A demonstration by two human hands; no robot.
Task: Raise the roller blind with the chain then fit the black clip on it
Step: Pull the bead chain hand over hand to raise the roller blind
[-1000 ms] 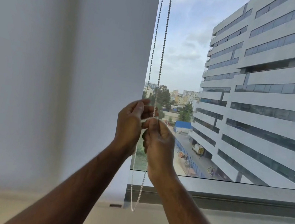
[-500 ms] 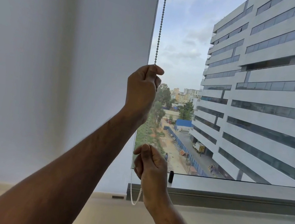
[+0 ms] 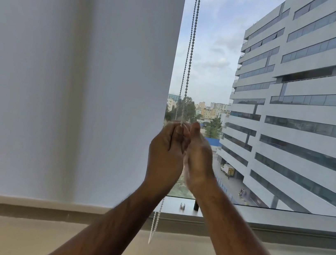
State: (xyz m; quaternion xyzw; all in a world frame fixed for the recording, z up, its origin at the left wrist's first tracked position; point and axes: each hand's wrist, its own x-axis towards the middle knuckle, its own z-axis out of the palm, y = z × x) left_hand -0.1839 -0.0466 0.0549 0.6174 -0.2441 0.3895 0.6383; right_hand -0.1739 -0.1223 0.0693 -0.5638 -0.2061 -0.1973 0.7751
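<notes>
The white roller blind (image 3: 70,92) covers the left pane, with its bottom edge just above the sill. The bead chain (image 3: 191,44) hangs down the blind's right edge, and its loop (image 3: 154,227) dangles below my wrists. My left hand (image 3: 165,153) is fisted around the chain at mid-height. My right hand (image 3: 199,160) presses against it from the right, blurred, thumb up, fingertips pinched on the same strands. The black clip (image 3: 196,206) stands on the window ledge, partly hidden behind my right wrist.
A small metal fitting (image 3: 182,206) sits on the ledge beside the clip. The grey window frame (image 3: 277,231) runs across below the glass, and a beige sill (image 3: 18,236) lies under my forearms. Outside is a large office block (image 3: 306,103).
My left hand came down from its high grip with the chain. My right hand rose from near the ledge to meet it. The clip stays on the ledge.
</notes>
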